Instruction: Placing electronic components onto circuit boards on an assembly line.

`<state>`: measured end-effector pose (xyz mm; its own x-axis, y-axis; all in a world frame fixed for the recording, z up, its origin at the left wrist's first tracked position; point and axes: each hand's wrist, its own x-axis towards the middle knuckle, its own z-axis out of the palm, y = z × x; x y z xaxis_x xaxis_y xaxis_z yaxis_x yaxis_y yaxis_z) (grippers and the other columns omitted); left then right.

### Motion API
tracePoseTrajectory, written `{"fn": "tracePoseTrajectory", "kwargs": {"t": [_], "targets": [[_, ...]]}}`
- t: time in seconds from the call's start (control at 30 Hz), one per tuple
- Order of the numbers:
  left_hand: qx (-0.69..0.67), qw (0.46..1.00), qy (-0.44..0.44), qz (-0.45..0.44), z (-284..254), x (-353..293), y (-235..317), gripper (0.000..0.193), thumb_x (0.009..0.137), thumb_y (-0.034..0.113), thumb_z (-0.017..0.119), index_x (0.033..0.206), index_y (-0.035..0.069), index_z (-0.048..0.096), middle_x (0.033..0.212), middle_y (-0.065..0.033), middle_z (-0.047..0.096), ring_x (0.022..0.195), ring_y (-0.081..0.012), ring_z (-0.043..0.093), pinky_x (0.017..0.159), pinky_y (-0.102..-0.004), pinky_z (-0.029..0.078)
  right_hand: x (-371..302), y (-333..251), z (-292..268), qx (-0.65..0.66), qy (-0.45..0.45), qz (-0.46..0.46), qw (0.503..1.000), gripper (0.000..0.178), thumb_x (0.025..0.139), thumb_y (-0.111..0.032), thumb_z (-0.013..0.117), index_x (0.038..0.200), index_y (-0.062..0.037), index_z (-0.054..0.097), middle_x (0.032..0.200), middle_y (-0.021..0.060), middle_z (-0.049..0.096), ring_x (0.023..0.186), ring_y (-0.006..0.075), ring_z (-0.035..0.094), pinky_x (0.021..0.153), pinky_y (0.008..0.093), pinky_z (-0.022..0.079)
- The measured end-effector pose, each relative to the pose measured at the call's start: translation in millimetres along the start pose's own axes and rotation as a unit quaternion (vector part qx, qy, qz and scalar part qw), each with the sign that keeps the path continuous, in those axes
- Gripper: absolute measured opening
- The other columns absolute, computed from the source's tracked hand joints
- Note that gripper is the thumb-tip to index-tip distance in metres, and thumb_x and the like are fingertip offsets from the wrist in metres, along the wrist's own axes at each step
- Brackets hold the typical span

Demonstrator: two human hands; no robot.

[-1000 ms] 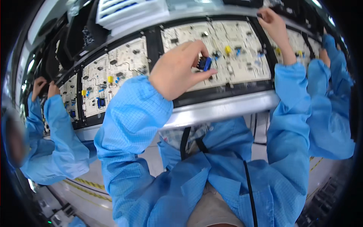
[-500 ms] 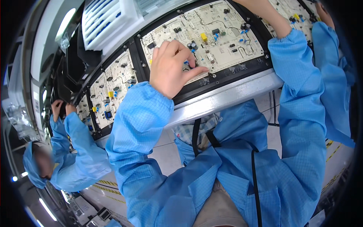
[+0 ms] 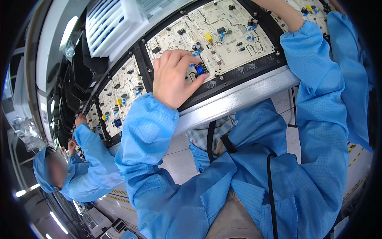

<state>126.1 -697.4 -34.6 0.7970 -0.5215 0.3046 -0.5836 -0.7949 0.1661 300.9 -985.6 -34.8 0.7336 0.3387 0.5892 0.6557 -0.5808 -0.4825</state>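
My left hand [image 3: 173,77] is over the lower left part of a pale circuit board [image 3: 234,59]. Its thumb and index finger close around a small blue and black transformer [image 3: 199,69] near the board's front edge, and the other fingers curl above it. The board sits in a black frame [image 3: 242,71] and carries black capacitors, a yellow block [image 3: 209,37] and several small blue parts. My right forearm [image 3: 282,14] reaches past the top edge of the picture, so the hand itself is out of sight.
A metal rail [image 3: 238,89] runs along the near side. More framed boards lie left [image 3: 121,93] and right. A white rack [image 3: 109,30] with blue parts stands behind. A co-worker [image 3: 87,159] works at the left; another person's blue sleeve [image 3: 346,59] is at the right.
My left hand has shifted slightly left and down in the picture, and the blue transformer between its fingers now shows clearly. The left co-worker's hands have moved apart.
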Motion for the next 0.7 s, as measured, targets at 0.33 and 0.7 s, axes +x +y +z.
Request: {"fn": "tracePoseTrajectory", "kwargs": {"t": [0.33,0.7], "targets": [[-0.097,0.995,-0.019,-0.01,-21.8,22.4,1.3,0.032,0.073,0.015,0.077,0.101,0.006,0.065,0.089,-0.0073,0.062,0.087,-0.025,0.058,0.079,-0.0357,0.042,-0.6,8.3,-14.4,-0.016,0.021,0.019,0.999,0.017,0.072,-0.006,0.067,0.089,-0.0037,0.062,0.07,0.0131,0.061,0.065,0.0246,0.06,0.06,0.0329,0.046],[-0.114,0.987,-0.112,-0.034,-23.0,36.4,-10.6,0.031,0.071,0.018,0.079,0.098,0.007,0.068,0.086,-0.009,0.064,0.081,-0.0286,0.06,0.075,-0.038,0.049,-0.7,15.6,-11.2,-0.043,0.023,-0.016,0.999,0.017,0.073,-0.008,0.067,0.089,-0.0037,0.063,0.076,0.0142,0.065,0.073,0.03,0.065,0.064,0.0358,0.049]]}}
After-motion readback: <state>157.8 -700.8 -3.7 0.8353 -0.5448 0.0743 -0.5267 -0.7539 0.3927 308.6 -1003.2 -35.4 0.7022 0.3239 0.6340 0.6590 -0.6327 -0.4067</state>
